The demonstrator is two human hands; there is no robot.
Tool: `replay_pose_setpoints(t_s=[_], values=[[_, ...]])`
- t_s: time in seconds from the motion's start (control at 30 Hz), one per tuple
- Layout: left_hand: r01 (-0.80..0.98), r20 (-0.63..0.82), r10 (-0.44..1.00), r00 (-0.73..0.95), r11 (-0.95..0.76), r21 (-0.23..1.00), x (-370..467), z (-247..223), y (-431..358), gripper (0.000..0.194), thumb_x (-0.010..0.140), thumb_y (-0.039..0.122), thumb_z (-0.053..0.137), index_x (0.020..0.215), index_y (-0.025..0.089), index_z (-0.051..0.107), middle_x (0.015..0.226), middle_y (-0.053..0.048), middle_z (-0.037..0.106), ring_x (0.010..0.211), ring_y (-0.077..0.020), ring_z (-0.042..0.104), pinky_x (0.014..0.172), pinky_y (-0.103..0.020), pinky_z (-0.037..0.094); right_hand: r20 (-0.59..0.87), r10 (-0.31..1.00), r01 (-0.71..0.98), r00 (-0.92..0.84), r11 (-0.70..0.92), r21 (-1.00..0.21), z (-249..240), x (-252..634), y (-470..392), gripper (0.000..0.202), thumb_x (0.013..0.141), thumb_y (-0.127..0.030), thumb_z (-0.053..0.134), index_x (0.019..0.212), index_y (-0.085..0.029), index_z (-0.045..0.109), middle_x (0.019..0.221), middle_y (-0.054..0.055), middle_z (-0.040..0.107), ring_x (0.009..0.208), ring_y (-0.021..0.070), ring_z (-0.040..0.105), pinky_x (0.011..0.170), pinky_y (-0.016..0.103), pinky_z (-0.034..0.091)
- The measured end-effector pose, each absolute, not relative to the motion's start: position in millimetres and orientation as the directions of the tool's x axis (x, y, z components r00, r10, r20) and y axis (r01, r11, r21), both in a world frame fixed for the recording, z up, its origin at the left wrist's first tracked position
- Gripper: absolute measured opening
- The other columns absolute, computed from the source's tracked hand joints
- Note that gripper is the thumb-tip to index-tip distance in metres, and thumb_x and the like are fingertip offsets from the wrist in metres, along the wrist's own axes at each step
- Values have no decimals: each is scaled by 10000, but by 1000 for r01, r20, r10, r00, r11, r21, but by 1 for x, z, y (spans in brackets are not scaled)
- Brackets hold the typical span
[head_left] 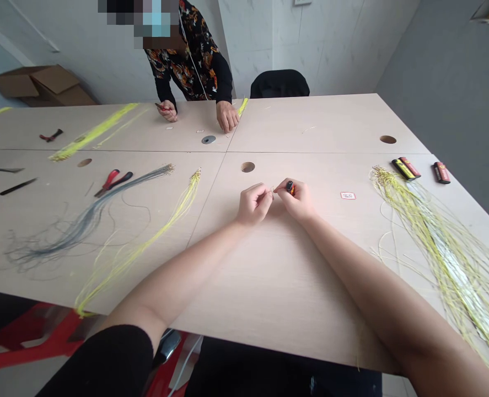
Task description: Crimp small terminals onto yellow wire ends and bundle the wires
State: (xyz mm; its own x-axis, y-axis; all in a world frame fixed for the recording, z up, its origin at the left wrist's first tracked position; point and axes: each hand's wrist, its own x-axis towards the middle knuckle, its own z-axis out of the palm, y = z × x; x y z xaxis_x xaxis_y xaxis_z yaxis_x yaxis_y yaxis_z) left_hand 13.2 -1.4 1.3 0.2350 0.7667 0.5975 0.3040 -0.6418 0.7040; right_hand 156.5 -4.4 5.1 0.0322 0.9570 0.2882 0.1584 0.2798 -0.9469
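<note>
Close together over the middle of the table, both hands meet at their fingertips. My left hand is closed in a pinch on a thin wire, whose tip shows between the hands. Curled around a small tool with a black-and-orange handle is my right hand; the tool's working end is hidden by the fingers. My right fingertips are right beside the wire tip, and I cannot tell whether they touch it. A small red-edged label lies to the right of my right hand.
Yellow wire bundles lie at right and left, beside a grey wire bundle. Red-and-black pliers are at left. Batteries sit far right. A table hole is ahead. Across the table, a co-worker's hands work.
</note>
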Motion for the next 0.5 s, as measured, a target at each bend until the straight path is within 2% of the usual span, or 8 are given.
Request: replay_pose_setpoints(t_s=[0.1,0.23,0.37,0.5], values=[[193,603,727,329,-677,711,13,3,-3,309,900,352,466,641,194,527,634,-21,567,609,-139,522,599,-287,421,211,977,17,20,211,-977,4,159,-1,110,680,-269,553,627,-188,604,536,-26,480,527,102,420,529,274,326],[121,556,727,402,-644,756,14,4,-4,343,916,427,468,677,194,546,699,-37,610,663,-150,560,653,-304,457,112,988,-260,-111,80,-962,0,166,4,167,680,-368,611,656,-206,577,412,-96,273,397,69,249,440,259,221],[110,531,734,423,-623,774,14,5,-4,362,910,460,484,678,191,550,692,-29,612,661,-145,564,654,-299,459,136,945,-353,-296,24,-935,-1,169,5,262,658,-407,676,617,-207,512,392,-96,300,381,60,247,422,244,194],[97,554,724,411,-639,763,13,3,-3,339,918,417,485,680,184,551,690,-29,612,660,-141,562,650,-292,456,142,940,-406,-310,4,-914,0,169,4,235,682,-383,657,625,-201,519,382,-95,300,371,61,239,405,236,182]])
